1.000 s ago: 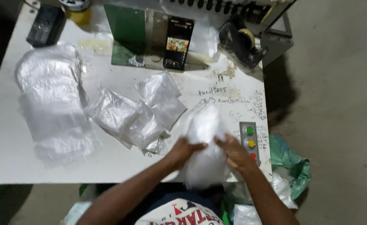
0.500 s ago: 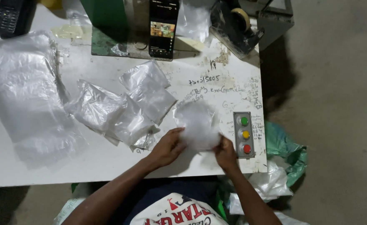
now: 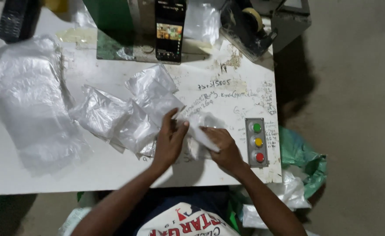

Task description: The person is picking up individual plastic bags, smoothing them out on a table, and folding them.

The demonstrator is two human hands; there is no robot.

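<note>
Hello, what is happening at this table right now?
A person is pressing a small clear plastic bag flat on a white table with both bare hands: left hand and right hand. A pile of similar bags lies just left of them, a larger stack of plastic sheets further left, and a three-button panel on the right.

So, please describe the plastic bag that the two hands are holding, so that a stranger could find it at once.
Look at the white table and find the grey button box with green, yellow and red buttons near its right edge. Just left of that box, the left hand and the right hand pinch a clear plastic bag. Unlike the filled bags lying untouched further left, it is the one being held.
</note>
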